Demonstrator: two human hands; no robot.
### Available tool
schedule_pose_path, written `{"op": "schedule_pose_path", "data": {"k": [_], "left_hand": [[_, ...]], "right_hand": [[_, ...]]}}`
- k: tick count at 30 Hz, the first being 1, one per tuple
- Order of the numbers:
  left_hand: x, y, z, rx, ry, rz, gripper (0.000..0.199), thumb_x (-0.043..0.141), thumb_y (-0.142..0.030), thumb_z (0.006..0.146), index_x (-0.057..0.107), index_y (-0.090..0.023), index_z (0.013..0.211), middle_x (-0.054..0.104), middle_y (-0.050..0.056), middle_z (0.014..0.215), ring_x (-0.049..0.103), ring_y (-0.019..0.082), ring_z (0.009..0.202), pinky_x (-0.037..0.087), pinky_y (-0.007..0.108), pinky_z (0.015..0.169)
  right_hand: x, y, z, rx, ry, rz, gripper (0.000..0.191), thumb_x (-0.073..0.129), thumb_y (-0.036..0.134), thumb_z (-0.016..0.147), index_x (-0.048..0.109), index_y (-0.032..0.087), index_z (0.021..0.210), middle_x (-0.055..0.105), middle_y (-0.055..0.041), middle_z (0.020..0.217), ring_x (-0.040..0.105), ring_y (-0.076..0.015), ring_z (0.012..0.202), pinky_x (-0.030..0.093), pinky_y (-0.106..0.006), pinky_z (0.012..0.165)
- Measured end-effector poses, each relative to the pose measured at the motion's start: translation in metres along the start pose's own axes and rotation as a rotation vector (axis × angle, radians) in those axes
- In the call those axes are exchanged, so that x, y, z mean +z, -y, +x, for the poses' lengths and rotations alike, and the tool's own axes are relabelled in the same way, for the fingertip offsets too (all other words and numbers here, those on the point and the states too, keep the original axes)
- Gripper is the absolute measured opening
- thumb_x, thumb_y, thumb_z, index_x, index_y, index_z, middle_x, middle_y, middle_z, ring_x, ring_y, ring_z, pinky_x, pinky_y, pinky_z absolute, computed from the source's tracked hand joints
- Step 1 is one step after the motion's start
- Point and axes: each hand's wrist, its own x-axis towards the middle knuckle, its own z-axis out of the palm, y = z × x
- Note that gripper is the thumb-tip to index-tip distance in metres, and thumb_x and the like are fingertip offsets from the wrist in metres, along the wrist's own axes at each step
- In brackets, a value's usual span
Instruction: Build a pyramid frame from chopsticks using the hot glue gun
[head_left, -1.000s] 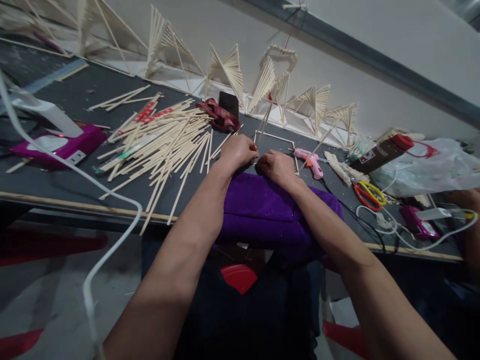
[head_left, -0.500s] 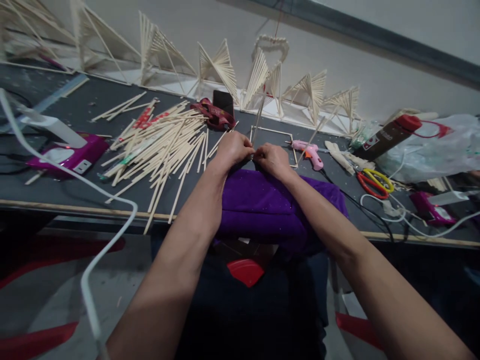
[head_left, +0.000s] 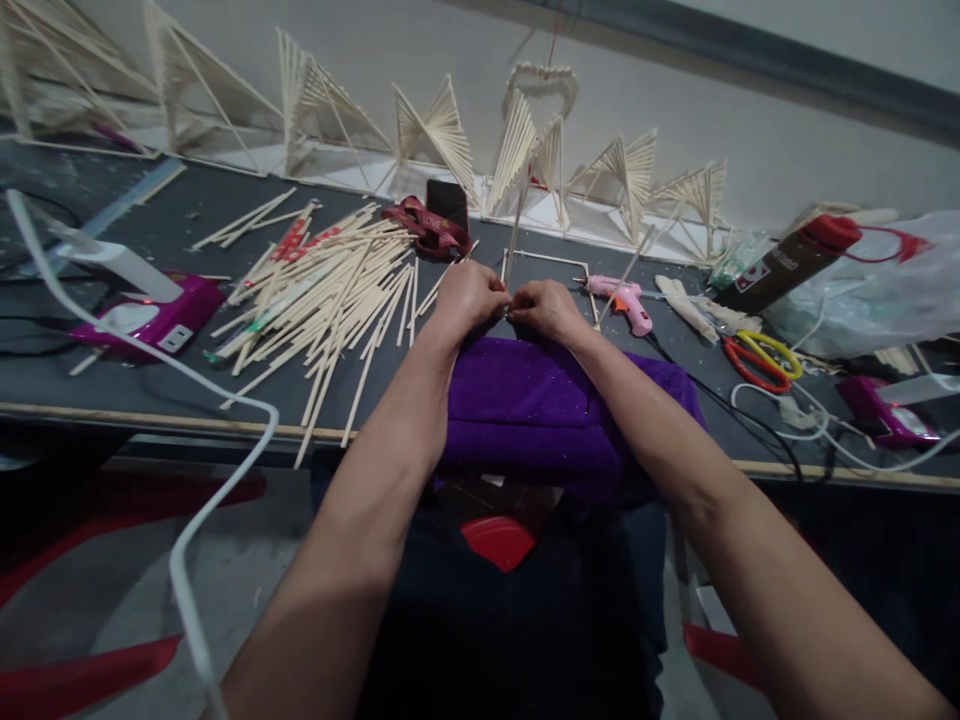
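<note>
My left hand (head_left: 471, 297) is closed, its fingertips pinched at the lower end of thin upright sticks (head_left: 514, 235). My right hand (head_left: 546, 308) is closed right beside it, its fingertips nearly touching the left ones; what it pinches is too small to make out. Behind the hands lies a square stick frame (head_left: 555, 257), partly hidden by them. A purple cloth (head_left: 525, 400) is under my wrists at the table edge. To the right of my right hand lies a pink glue gun (head_left: 626, 300).
Loose sticks (head_left: 337, 290) spread at the left. Fan-shaped stick models (head_left: 442, 130) line the wall. A phone (head_left: 448, 205), scissors (head_left: 763, 360), a dark bottle (head_left: 787, 262) and a plastic bag (head_left: 885, 290) lie around. A white cable (head_left: 180, 370) crosses the left side.
The view has shifted slightly, so most objects on the table appear a little further right. Both hands keep nearly the same pinched pose.
</note>
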Motion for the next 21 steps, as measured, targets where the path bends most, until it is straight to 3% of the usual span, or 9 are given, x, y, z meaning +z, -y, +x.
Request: {"op": "schedule_pose_path", "data": {"k": [10,21], "left_hand": [[-0.002,-0.0086,-0.0064,-0.061,-0.024,0.033,0.006,0.076,-0.021,0.078,0.081,-0.017,0.077,0.068,0.01,0.068,0.067,0.031,0.085,0.047,0.042,0.082],[-0.0017,-0.0097,-0.0084,-0.058,-0.008,-0.001,0.009,0.074,-0.019,0.079,0.08,-0.013,0.08,0.066,0.012,0.07,0.065,0.03,0.086,0.044,0.043,0.084]], "right_hand": [[0.0043,-0.0057,-0.0017,-0.166,-0.005,-0.142,0.017,0.067,0.021,0.094,0.083,0.019,0.098,0.079,-0.0064,0.104,0.069,-0.0191,0.093,0.042,-0.028,0.077],[0.0033,-0.0092,-0.004,-0.242,0.027,-0.1,0.019,0.065,0.015,0.097,0.083,0.018,0.099,0.076,-0.0056,0.104,0.066,-0.017,0.093,0.044,-0.027,0.084]]}}
